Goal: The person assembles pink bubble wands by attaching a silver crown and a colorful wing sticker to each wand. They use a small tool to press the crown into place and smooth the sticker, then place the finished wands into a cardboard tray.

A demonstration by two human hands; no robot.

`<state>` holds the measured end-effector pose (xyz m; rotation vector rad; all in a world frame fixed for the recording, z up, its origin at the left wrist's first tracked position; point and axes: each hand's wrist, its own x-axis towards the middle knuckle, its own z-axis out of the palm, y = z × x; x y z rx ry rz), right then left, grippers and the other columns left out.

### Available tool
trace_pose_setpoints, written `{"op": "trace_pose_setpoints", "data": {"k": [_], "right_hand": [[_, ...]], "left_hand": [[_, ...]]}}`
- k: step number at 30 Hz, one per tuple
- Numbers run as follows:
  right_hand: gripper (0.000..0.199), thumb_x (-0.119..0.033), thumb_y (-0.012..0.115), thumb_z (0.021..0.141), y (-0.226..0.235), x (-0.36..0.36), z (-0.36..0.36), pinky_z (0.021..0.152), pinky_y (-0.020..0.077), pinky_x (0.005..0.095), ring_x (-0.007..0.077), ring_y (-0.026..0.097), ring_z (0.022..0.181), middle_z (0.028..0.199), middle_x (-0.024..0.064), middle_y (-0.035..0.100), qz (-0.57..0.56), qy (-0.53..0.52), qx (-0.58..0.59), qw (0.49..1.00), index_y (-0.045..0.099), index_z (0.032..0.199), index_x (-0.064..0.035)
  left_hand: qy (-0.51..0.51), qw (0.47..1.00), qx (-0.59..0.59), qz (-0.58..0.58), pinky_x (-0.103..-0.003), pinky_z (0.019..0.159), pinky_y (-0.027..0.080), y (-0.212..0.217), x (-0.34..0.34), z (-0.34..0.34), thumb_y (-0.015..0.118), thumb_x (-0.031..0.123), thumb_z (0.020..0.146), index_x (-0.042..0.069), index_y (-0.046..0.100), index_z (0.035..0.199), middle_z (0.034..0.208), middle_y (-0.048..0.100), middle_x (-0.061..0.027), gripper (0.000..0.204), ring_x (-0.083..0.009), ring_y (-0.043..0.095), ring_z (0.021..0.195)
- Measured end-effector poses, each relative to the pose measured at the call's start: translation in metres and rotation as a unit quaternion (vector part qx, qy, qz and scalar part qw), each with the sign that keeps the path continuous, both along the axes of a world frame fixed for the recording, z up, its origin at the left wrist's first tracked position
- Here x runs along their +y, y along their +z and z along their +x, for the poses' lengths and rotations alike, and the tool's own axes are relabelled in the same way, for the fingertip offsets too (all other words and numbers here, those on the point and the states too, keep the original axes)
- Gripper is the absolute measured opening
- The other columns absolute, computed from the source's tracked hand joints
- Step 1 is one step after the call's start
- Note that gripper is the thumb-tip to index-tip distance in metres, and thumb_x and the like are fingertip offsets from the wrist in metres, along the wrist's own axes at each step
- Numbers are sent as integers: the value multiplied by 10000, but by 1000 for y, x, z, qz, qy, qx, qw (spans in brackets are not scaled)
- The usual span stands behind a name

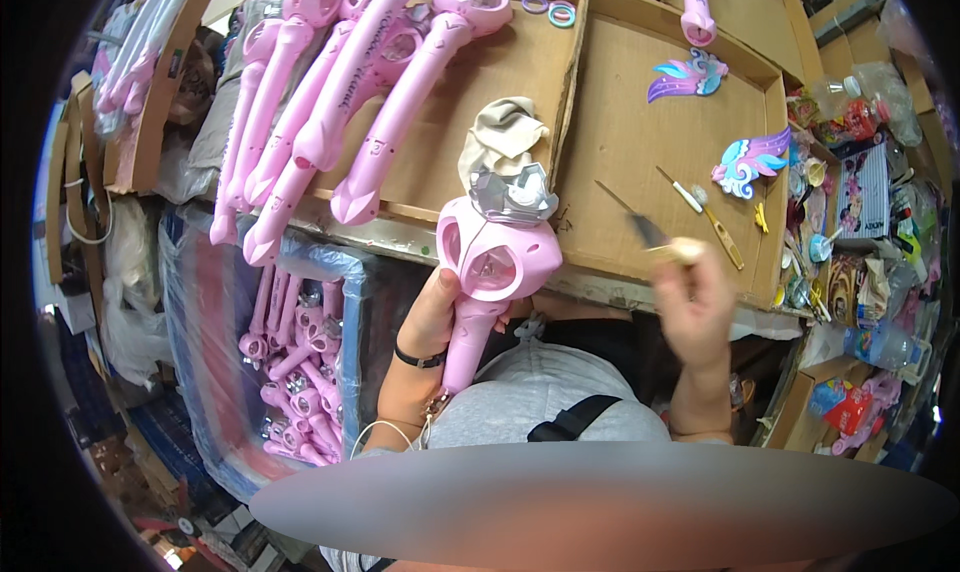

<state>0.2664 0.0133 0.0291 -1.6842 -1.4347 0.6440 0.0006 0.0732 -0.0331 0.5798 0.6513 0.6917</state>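
Note:
A pink toy wand (508, 244) with a round windowed head and a silver crown-shaped top (513, 194) stands upright in front of my body. My left hand (432, 310) is closed around it just below the head. To the right, my right hand (693, 302) is pinched on a slim tool (650, 234) with a dark front part and a yellowish end. Motion blurs this tool, so its exact kind is unclear. It points up and left over the cardboard tray (625, 102), apart from the wand. A beige cloth (502, 134) lies just behind the silver top.
Several long pink wands (345, 102) are piled at the upper left. A plastic-lined bin (350, 357) holds more pink pieces. Two winged ornaments (688, 75), (750, 162), a yellow-handled tool (724, 237) and a white-handled tool (687, 196) lie in the tray. Clutter with a plastic bottle (882, 347) crowds the right.

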Motion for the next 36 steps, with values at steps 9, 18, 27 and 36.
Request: {"op": "trace_pose_setpoints", "data": {"k": [9, 18, 27, 36], "right_hand": [[203, -123, 767, 695, 6, 49, -38, 484, 468, 313, 227, 583, 553, 717, 81, 543, 168, 193, -48, 965, 600, 781, -47], [199, -146, 770, 662, 20, 73, -33, 403, 400, 305, 176, 529, 467, 642, 33, 502, 196, 252, -113, 941, 587, 721, -95], [187, -141, 762, 653, 19, 79, -32, 391, 395, 300, 177, 521, 458, 644, 32, 508, 219, 219, -113, 944, 582, 695, -110], [190, -145, 748, 668, 22, 86, -32, 390, 390, 303, 181, 505, 452, 640, 26, 474, 243, 337, -117, 902, 566, 706, -106]], "left_hand": [[28, 995, -48, -87, -258, 489, 532, 3, -2, 5, 646, 714, 666, -32, 468, 1205, 849, 636, -128, 937, -167, 633, 602], [-20, 994, -71, -85, -256, 482, 515, -3, -2, 8, 599, 744, 679, -26, 497, 1183, 826, 638, -126, 926, -175, 629, 601], [-29, 990, -103, -92, -281, 504, 519, -3, 1, 8, 592, 728, 702, -15, 481, 1207, 859, 632, -138, 905, -193, 630, 632], [-30, 991, -102, -80, -284, 510, 532, -4, 3, 7, 584, 742, 688, -13, 463, 1233, 878, 632, -151, 939, -196, 635, 645]]}}
